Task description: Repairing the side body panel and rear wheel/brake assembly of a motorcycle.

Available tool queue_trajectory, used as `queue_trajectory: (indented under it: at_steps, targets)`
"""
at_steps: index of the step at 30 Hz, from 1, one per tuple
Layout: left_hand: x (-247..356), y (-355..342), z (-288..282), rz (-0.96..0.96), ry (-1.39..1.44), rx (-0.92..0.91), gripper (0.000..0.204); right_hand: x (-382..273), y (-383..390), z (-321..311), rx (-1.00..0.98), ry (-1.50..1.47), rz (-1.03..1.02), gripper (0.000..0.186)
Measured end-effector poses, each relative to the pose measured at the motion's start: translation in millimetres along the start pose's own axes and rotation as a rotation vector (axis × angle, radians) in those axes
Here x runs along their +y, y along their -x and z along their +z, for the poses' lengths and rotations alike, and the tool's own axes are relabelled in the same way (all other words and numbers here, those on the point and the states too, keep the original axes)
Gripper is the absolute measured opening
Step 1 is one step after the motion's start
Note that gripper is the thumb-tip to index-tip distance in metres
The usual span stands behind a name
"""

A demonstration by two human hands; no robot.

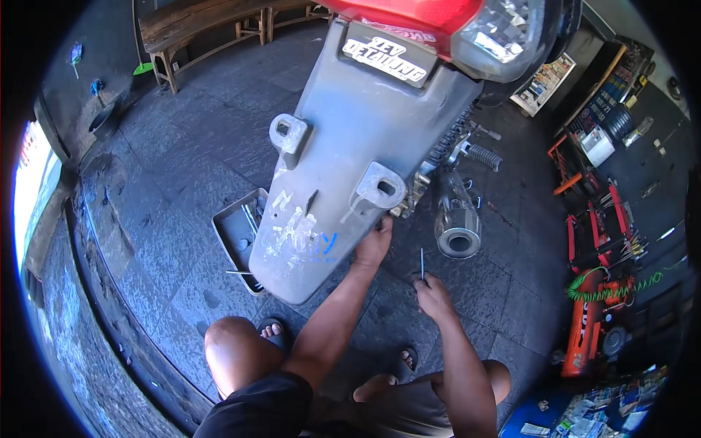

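Note:
In front of me stands the rear of a motorcycle, its long grey plastic rear fender [321, 168] sloping down towards me under a red and clear tail light [493, 36]. My left hand [374, 244] reaches up beside the fender's right edge, close to metal fittings [409, 201] near the wheel; its fingertips are partly hidden there. Lower and to the right, my right hand [434, 296] is closed around a slim tool with a straight metal shaft [422, 264] pointing away from me; its handle is covered by the fingers. The exhaust muffler [458, 226] lies just beyond that hand.
A metal tray [226, 241] with tools sits on the dark tiled floor, partly under the fender. Wooden benches [197, 25] line the far left. Along the right are an orange air compressor [584, 328], a green coiled hose [584, 288] and red racks [595, 226].

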State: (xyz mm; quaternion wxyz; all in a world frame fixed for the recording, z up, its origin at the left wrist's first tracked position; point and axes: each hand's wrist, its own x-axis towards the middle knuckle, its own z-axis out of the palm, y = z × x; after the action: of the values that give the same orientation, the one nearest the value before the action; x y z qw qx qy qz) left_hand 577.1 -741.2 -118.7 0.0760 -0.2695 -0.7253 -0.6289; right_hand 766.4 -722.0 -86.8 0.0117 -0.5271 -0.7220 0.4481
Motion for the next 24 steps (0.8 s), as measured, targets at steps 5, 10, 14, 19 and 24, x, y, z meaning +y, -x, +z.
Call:
queue_trajectory:
  at_steps: [5,10,14,19,24]
  targets:
    - [-1,9,17,0.040,0.039,-0.011,0.020,15,-10,1,-0.051,-0.182,-0.028,0.032]
    - [-28,12,34,0.139,-0.091,0.028,0.022,14,-11,7,-0.052,-0.193,-0.037,0.030]
    - [-29,14,34,0.134,-0.050,0.011,0.027,1,-5,15,-0.045,-0.207,-0.029,0.030]
    - [-25,19,20,0.103,-0.068,-0.031,0.031,-4,-40,55,-0.054,-0.320,-0.128,0.026]
    - [25,9,-24,-0.285,0.057,-0.309,0.040,-29,-63,87,-0.035,-0.587,-0.232,0.029]
